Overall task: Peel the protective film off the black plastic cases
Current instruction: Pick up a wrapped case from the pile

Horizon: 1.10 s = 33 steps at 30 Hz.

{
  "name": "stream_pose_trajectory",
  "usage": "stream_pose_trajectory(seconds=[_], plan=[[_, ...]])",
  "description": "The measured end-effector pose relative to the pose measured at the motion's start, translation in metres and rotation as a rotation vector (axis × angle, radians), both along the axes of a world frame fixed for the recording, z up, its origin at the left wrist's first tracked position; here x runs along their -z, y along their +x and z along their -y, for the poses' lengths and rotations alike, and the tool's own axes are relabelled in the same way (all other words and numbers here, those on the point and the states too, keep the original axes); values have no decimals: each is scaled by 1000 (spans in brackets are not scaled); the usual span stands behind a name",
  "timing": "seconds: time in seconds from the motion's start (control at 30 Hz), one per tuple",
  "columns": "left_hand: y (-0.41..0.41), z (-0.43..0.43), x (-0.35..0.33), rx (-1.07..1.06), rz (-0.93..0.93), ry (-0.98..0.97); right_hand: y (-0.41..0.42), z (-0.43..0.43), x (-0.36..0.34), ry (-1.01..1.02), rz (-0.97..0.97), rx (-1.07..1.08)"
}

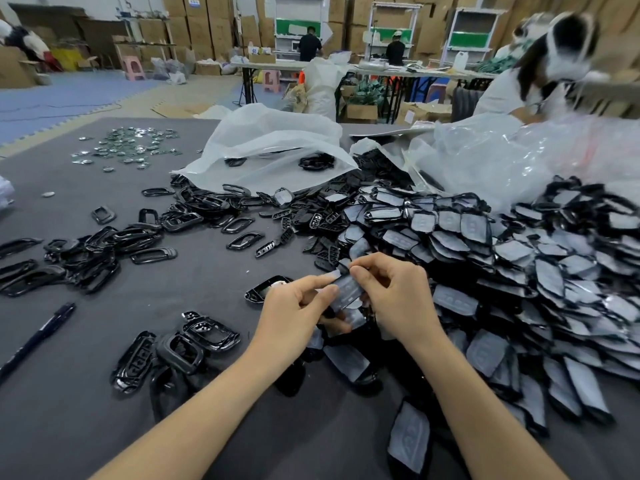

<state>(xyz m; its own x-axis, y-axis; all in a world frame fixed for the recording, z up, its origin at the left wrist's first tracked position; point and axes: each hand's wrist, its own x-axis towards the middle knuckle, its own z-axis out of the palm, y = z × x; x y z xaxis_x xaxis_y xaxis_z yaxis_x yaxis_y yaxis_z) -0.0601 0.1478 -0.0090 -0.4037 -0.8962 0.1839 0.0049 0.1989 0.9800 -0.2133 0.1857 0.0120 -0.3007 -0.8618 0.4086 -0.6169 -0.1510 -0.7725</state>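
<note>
Head view: at the lower centre of the frame, both bare hands meet over a dark grey table point(86, 427). Between them is one black plastic case point(346, 292), its face covered by a pale grey protective film. The left hand point(294, 313) grasps the case from the left, with its thumb and curled fingers around the lower part and its forefinger lying along the upper left edge. The right hand point(398, 299) pinches the top edge of the case between thumb and forefinger, its other fingers curled behind. I cannot tell whether the film has started to lift.

The right half of the frame is filled by a large heap of film-covered cases point(519, 271), which reaches down to the table just beside the right forearm. At centre left lies a loose scatter of glossy black frames point(104, 251) without film, and a few more such pieces point(194, 341) lie just left of the left wrist. A dark pen point(41, 334) lies at the lower left edge.

Above the centre, a white plastic bag point(270, 147) lies open with black parts in its mouth. Small shiny discs point(128, 147) are spread at the upper left of the table. At the upper right, a blurred person in white point(502, 88) bends over clear plastic bags. Stacked cardboard boxes point(194, 26) line the back wall.
</note>
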Motion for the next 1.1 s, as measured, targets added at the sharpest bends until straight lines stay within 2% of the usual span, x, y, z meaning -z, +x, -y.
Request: stream_pose_trajectory(seconds=[0.1, 0.2, 0.33, 0.4, 0.5, 0.6, 0.7, 0.87, 0.97, 1.1], plan=[[3, 3, -2, -15, 28, -76, -2, -1, -5, 4, -48, 45], [7, 8, -4, -51, -42, -62, -8, -8, -16, -35, -115, 91], [10, 13, 1, -130, 7, -82, -40, -29, -46, -78, -199, 172], [12, 14, 2, -125, 116, -222, -74, -39, -64, -41, -281, 266], [13, 11, 1, -115, 377, -591, -130, -48, -85, 64, -349, 394], [12, 9, 1, -12, 557, -734, -168, -48, -85, 192, -404, 454], [13, 8, 2, 69, 635, -736, -180, -38, -75, 321, -439, 437], [13, 14, 1, 68, 554, -649, -179, -30, -66, 405, -523, 479], [14, 16, 4, 50, 499, -618, -171, -30, -72, 342, -524, 503], [15, 18, 6, 6, 491, -643, -130, -24, -82, 122, -537, 491]])
